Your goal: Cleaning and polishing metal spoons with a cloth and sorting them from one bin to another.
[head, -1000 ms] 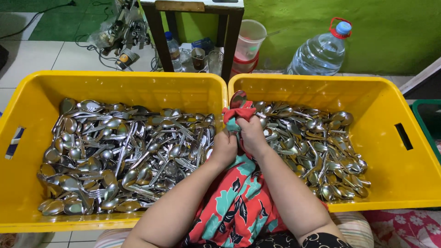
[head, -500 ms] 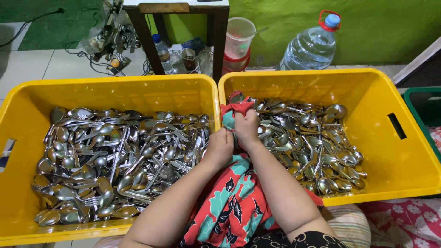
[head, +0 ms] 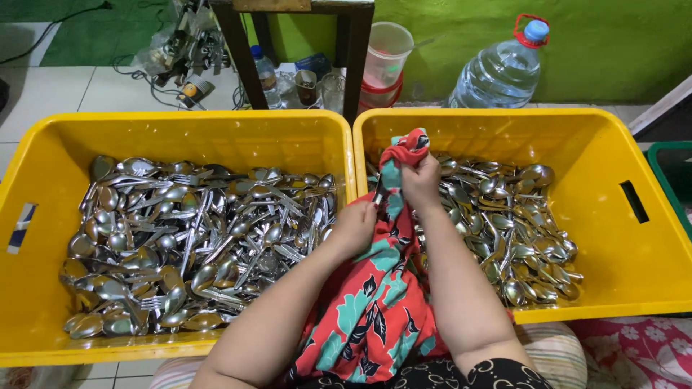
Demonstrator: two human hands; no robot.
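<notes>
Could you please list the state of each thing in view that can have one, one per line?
Left yellow crate: filled with loose spoons and forks.
Right yellow crate: partly filled with cutlery.
Floral cloth: bunched, gripped by both hands.
Right hand: closed on the cloth's top end.
Left hand: closed on the cloth.
Water jug: upright, capped, nearly full.
Plastic cup: upright, open.

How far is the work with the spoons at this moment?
Done: cannot tell; both yellow crates, left crate and right crate, hold heaps of cutlery. In hand: the right hand and left hand bunch a floral cloth, apparently around something. Left: many spoons lie in the right crate.
</notes>
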